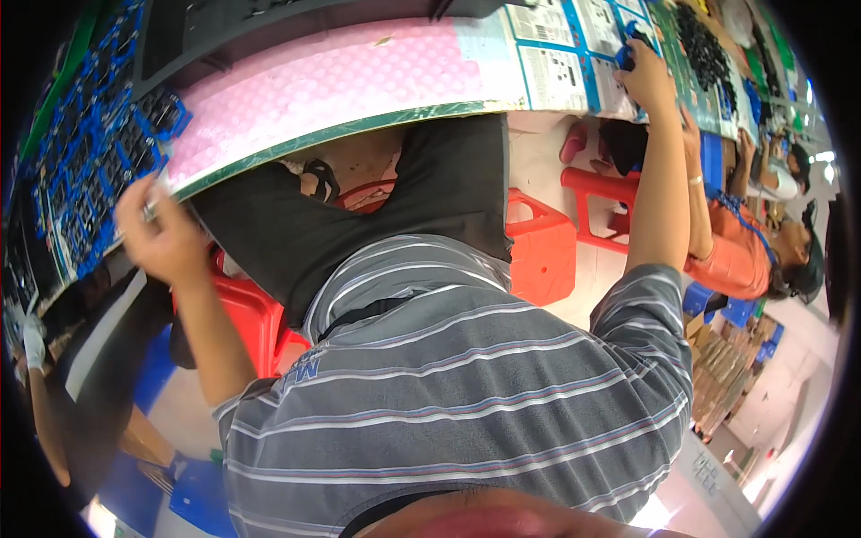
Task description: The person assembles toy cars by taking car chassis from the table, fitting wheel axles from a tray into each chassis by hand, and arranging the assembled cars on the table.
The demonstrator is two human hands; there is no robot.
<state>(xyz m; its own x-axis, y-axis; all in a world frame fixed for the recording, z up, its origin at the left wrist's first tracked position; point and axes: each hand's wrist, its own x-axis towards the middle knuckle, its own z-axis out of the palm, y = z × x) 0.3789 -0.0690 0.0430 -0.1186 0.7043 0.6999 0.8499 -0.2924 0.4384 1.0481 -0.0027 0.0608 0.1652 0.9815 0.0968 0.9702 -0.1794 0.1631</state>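
My left hand [164,231] is at the table's front edge on the left, its fingers curled and smeared by motion. Whether it holds anything cannot be made out. Beside it, many blue-and-black frame-shaped parts [90,170] cover the left end of the table. My right hand [647,81] reaches far to the right over printed sheets [552,76] with blue borders. Its fingers are closed around a small blue-and-black part [625,56], partly hidden by the hand. Pink bubble wrap [341,76] covers the table between my hands.
A black tray-like piece [260,38] lies along the back of the bubble wrap. Small black parts [704,49] are heaped at the far right. A person in orange [731,251] works close to my right arm; another person's gloved hand [34,345] is at left. Red stools [543,251] stand below.
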